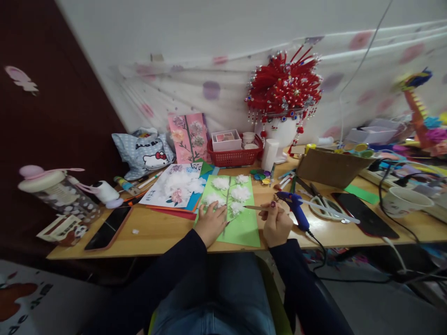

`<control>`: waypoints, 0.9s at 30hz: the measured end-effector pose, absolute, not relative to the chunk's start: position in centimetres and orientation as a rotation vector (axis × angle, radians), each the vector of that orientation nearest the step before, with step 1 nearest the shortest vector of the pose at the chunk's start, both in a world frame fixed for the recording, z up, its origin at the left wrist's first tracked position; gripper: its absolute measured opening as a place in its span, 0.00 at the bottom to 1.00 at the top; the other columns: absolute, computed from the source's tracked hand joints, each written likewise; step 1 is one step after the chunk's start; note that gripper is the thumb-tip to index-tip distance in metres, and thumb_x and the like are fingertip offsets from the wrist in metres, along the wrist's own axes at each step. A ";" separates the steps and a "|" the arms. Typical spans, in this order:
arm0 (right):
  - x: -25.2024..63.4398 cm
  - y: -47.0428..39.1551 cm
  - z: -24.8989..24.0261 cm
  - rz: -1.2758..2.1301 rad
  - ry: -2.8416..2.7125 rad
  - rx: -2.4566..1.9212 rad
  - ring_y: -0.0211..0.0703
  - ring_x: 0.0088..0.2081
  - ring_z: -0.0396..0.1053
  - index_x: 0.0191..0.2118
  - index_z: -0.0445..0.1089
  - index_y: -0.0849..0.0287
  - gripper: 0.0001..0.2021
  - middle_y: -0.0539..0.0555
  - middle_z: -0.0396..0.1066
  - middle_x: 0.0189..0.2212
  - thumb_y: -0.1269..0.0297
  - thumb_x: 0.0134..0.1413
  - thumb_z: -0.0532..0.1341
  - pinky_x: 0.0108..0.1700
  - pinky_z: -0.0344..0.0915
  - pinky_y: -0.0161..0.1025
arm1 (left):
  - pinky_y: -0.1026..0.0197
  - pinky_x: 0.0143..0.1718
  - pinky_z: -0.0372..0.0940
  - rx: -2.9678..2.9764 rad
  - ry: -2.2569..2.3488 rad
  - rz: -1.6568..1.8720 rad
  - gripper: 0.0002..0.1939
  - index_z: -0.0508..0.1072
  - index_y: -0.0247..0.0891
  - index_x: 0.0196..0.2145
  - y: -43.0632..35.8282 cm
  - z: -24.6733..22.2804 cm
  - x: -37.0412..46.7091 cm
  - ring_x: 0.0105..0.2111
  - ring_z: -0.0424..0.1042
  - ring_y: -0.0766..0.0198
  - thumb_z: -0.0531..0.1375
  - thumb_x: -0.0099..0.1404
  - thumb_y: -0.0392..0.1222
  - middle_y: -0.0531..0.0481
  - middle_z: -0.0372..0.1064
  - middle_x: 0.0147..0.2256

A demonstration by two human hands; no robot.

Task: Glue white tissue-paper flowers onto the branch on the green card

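A light green sheet (246, 231) lies on the table, carrying several fluffy white flowers (240, 193) along a drawn grey-brown stem. My left hand (211, 224) rests flat on the sheet's lower left, its fingers stretched out beside the lower white flowers. In my right hand (278, 226), at the sheet's right edge, is a thin brown pen-like stick (254, 207), pinched between thumb and fingers. Its dark tip points left, close to a flower on the right side of the stem. Whether it is a pencil or a fine brush I cannot tell.
Right of my right hand lie a blue glue gun (295, 208), scissors (326, 208) and a phone (363, 215). A paper cup (407, 202) stands farther right. Left are finished flower cards (157, 193), another phone (109, 228) and a bottle (57, 193). Behind stands a red basket (234, 159).
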State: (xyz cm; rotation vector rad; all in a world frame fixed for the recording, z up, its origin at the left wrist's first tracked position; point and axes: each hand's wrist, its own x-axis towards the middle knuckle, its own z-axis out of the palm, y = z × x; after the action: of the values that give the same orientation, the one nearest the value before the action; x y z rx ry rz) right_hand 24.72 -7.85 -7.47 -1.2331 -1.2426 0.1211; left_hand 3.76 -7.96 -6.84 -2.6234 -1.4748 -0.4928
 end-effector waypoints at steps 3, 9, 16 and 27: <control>24.8 -7.8 -7.5 0.185 -1.177 -1.209 0.36 0.18 0.66 0.31 0.70 0.61 0.26 0.49 0.69 0.17 0.46 0.66 0.46 0.25 0.64 0.35 | 0.37 0.57 0.46 -2.646 -1.449 -0.586 0.15 0.71 0.45 0.51 -7.7 -6.2 3.0 0.59 0.59 0.48 0.56 0.68 0.40 0.47 0.70 0.55; 24.9 -7.5 -7.6 0.187 -1.135 -1.184 0.36 0.17 0.65 0.31 0.70 0.61 0.25 0.49 0.67 0.16 0.46 0.65 0.47 0.23 0.63 0.35 | 0.41 0.54 0.48 -2.231 -1.935 -0.862 0.14 0.74 0.43 0.46 -3.8 -2.9 -2.3 0.52 0.66 0.49 0.56 0.63 0.36 0.44 0.75 0.48; 24.9 -7.4 -7.7 0.194 -1.136 -1.187 0.36 0.17 0.65 0.30 0.70 0.61 0.25 0.49 0.68 0.16 0.48 0.66 0.48 0.24 0.63 0.35 | 0.37 0.57 0.39 -2.246 -1.997 -0.789 0.21 0.75 0.46 0.44 0.7 -2.3 -6.8 0.51 0.67 0.48 0.61 0.53 0.30 0.50 0.80 0.36; 24.5 -7.6 -7.0 0.196 -1.025 -1.232 0.35 0.16 0.63 0.30 0.69 0.60 0.24 0.47 0.66 0.16 0.47 0.65 0.47 0.24 0.63 0.35 | 0.41 0.58 0.51 -2.207 -2.098 -1.089 0.11 0.76 0.42 0.38 1.3 -0.2 -5.8 0.42 0.75 0.53 0.59 0.58 0.37 0.50 0.79 0.35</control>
State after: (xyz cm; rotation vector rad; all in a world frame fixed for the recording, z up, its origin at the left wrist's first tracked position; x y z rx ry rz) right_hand 24.45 -7.63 -7.02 -1.2318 -1.0248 0.1958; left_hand -5.76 1.31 -0.22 -2.2073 -2.0981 -1.0892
